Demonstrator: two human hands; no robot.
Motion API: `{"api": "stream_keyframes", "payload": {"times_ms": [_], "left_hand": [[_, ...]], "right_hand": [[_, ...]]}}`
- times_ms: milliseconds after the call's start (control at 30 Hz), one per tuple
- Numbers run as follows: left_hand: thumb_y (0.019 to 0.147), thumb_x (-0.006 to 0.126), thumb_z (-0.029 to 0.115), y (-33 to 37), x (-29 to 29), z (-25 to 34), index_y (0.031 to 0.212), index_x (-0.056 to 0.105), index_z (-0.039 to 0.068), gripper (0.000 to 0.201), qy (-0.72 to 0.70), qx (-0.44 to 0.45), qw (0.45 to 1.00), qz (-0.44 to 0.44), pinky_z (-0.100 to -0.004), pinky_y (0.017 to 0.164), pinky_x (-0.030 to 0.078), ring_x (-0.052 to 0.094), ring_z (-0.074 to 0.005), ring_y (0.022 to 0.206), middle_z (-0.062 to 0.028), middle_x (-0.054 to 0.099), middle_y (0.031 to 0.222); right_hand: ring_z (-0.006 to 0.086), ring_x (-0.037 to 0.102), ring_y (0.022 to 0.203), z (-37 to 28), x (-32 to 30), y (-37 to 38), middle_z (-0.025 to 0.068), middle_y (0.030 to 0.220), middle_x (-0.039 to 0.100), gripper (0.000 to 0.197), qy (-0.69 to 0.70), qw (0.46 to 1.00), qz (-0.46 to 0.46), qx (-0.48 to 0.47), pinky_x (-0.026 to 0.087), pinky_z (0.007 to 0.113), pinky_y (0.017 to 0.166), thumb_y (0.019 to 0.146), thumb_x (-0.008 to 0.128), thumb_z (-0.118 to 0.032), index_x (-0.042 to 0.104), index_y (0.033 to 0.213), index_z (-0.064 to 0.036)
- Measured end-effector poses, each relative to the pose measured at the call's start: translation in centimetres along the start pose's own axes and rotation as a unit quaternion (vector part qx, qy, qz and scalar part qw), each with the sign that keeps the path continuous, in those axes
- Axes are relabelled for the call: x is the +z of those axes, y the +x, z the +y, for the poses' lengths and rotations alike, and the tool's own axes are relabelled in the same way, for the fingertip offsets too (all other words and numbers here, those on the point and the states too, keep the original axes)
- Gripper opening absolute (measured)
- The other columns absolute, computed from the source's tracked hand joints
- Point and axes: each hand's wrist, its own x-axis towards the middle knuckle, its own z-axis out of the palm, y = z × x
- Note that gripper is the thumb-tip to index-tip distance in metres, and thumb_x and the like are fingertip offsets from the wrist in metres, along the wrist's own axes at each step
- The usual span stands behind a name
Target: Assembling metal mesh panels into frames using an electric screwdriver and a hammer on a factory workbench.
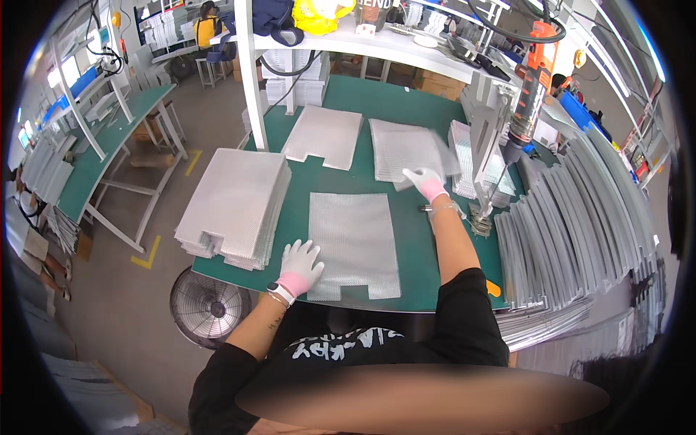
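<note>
One silvery mesh sheet (353, 243) with a square notch in its near edge lies flat in front of me on the green table (290, 217). My left hand (301, 264), in a white and pink glove, rests with fingers spread at that sheet's left edge. Farther back on the right, my right hand (426, 183), gloved the same way, pinches the near right edge of a mesh sheet (445, 154), which is smeared by motion over a pile of similar sheets (399, 145). Its fingertips are partly hidden.
A tall stack of notched mesh panels (232, 196) stands on the left, with another notched panel (324, 138) behind it. An orange and black power tool (533, 83) hangs at the right above a metal fixture (482, 217). Many grey curved panels (580, 217) line the right side.
</note>
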Motion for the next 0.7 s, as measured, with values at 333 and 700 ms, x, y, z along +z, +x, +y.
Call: {"api": "stream_keyframes", "payload": {"times_ms": [333, 700], "left_hand": [[0.085, 0.064, 0.033, 0.9, -1.7, 1.6, 0.103, 0.071, 0.007, 0.032, 0.044, 0.018, 0.997, 0.061, -0.0512, 0.112, 0.03, 0.047, -0.0339, 0.125, -0.0162, 0.059, 0.128], [0.089, 0.06, 0.04, 2.5, -1.9, 2.4, 0.105, 0.07, 0.004, 0.04, 0.054, 0.001, 0.998, -0.011, -0.0485, 0.114, 0.029, 0.053, -0.0299, 0.123, -0.0142, 0.061, 0.127]], "right_hand": [[0.0204, 0.061, 0.113, 0.2, -1.9, 0.4, 0.0122, 0.124, 0.062, 0.029, 0.699, 0.683, 0.165, -0.133, 0.051, 0.03, 0.096, 0.088, 0.063, 0.008, 0.064, 0.117, 0.0062], [0.0131, 0.063, 0.077, 5.0, 3.1, 0.5, 0.0078, 0.103, 0.068, 0.033, 0.549, 0.823, 0.143, -0.022, 0.053, 0.027, 0.068, 0.09, 0.062, 0.003, 0.062, 0.123, 0.0038]]}}
